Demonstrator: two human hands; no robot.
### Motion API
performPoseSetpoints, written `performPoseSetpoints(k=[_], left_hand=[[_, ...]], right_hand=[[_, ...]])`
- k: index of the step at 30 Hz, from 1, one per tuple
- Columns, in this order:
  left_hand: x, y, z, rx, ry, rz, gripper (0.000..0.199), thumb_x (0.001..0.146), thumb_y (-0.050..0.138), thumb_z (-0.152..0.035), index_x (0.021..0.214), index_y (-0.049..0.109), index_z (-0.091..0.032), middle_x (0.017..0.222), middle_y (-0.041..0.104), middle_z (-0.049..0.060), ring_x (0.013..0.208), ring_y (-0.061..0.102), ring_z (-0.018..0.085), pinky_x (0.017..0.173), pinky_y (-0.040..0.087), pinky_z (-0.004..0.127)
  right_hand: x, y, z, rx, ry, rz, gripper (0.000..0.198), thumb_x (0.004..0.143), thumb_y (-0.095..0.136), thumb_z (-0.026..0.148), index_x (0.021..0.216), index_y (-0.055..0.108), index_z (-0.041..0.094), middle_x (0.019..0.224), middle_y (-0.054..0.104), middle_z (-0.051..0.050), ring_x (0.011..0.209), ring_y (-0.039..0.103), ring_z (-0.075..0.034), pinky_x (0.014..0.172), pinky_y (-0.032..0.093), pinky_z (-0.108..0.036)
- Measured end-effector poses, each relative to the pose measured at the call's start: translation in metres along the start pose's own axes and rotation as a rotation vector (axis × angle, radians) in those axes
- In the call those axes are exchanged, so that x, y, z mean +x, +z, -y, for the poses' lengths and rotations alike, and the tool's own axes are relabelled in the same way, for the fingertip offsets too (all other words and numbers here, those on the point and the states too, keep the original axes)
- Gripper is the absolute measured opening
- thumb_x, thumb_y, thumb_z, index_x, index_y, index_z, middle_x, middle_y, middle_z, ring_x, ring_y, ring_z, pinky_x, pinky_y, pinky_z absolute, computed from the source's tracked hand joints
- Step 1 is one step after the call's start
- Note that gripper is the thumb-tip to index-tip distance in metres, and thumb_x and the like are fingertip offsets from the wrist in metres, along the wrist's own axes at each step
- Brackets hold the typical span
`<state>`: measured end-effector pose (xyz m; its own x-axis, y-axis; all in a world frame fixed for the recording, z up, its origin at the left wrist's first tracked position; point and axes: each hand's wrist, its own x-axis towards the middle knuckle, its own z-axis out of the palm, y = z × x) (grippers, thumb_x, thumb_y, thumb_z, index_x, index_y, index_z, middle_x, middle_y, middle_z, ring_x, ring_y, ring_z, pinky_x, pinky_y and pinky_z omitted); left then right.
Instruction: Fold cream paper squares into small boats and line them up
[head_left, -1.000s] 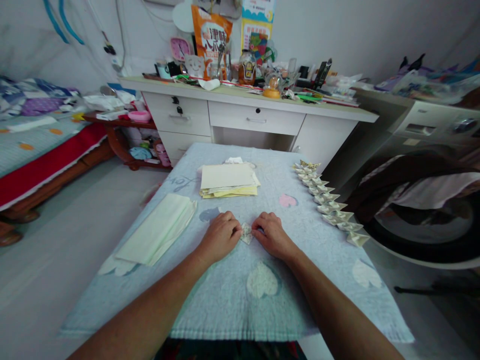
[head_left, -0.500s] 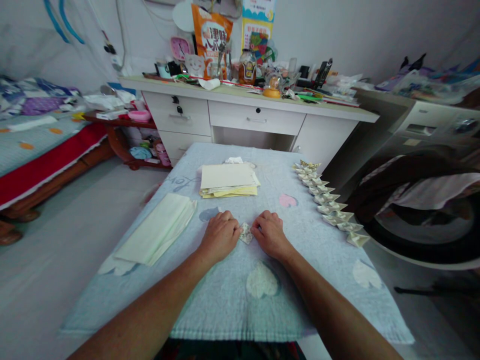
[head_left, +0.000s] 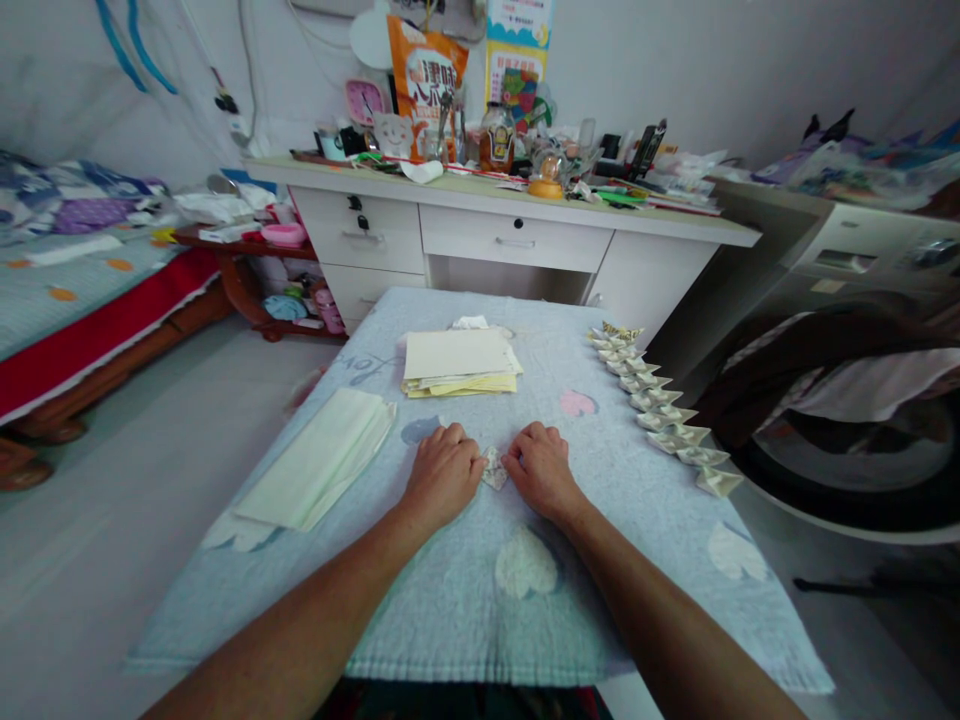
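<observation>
A small folded piece of printed paper [head_left: 494, 470] lies on the cloth-covered table [head_left: 420, 620], between my two hands. My left hand [head_left: 448, 468] has its fingers curled and pinches the paper's left edge. From the other side, my right hand [head_left: 538, 466] pinches the right edge, fingers likewise curled. Beyond my hands sits a stack of cream and yellow paper sheets [head_left: 461, 355]. To the left is a pile of pale folded sheets [head_left: 319, 460]. Several folded paper boats [head_left: 664, 417] stand in a row along the table's right side.
A white desk [head_left: 517, 225] crowded with jars, a snack bag [head_left: 426, 85] and a pink clock [head_left: 365, 101] stands behind the table. On the right is a washing machine [head_left: 847, 245] with cloth hanging from its door. A bed [head_left: 90, 290] is at the left.
The view has shifted very slightly. Both hands stay at the folded paper, with hardly any visible movement.
</observation>
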<state>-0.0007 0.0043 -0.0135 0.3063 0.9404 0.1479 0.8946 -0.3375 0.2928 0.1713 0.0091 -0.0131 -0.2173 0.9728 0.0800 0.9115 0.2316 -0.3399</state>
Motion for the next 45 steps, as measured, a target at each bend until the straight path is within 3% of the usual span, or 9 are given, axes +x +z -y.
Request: performPoseSetpoints(k=[14,20,26,34,45], left_hand=[[-0.001,0.002,-0.002,0.011,-0.066,-0.02,0.022,0.087,0.052,-0.034,0.073,0.062,-0.019,0.092,0.056,0.006,0.092,0.048,0.024,0.076,0.035,0.038],[0.0,0.003,0.006,-0.163,-0.064,-0.051,0.009,0.081,0.058,-0.029,0.083,0.066,-0.024,0.097,0.057,0.003,0.096,0.048,0.023,0.081,0.034,0.037],[0.004,0.004,0.01,-0.249,-0.036,-0.024,0.012,0.077,0.063,-0.03,0.087,0.068,-0.025,0.096,0.057,0.003,0.098,0.048,0.023,0.083,0.034,0.037],[0.004,0.003,0.008,-0.256,0.001,-0.005,0.01,0.075,0.067,-0.03,0.082,0.067,-0.024,0.092,0.058,0.001,0.096,0.048,0.022,0.083,0.034,0.036],[0.003,0.002,0.007,-0.283,0.114,0.024,0.007,0.079,0.062,-0.025,0.075,0.065,-0.021,0.087,0.059,0.002,0.091,0.05,0.02,0.083,0.035,0.035]], right_hand=[[0.0,0.002,0.004,-0.015,0.023,-0.007,0.017,0.087,0.057,0.032,0.079,0.063,0.019,0.097,0.054,-0.01,0.094,0.044,-0.025,0.079,0.032,-0.037],[0.0,0.001,0.003,-0.011,0.012,-0.008,0.016,0.087,0.058,0.033,0.079,0.062,0.019,0.096,0.054,-0.008,0.094,0.043,-0.024,0.078,0.031,-0.036],[-0.001,0.0,-0.001,0.036,0.005,0.009,0.015,0.087,0.057,0.033,0.081,0.062,0.02,0.096,0.053,-0.007,0.093,0.043,-0.022,0.078,0.03,-0.034],[-0.005,-0.003,-0.002,0.187,-0.137,-0.033,0.008,0.081,0.063,0.023,0.088,0.062,0.021,0.097,0.052,-0.004,0.095,0.043,-0.02,0.081,0.03,-0.033],[-0.003,0.0,-0.003,0.167,-0.218,0.021,0.006,0.083,0.063,0.02,0.088,0.066,0.021,0.096,0.054,-0.004,0.093,0.042,-0.019,0.08,0.03,-0.033]])
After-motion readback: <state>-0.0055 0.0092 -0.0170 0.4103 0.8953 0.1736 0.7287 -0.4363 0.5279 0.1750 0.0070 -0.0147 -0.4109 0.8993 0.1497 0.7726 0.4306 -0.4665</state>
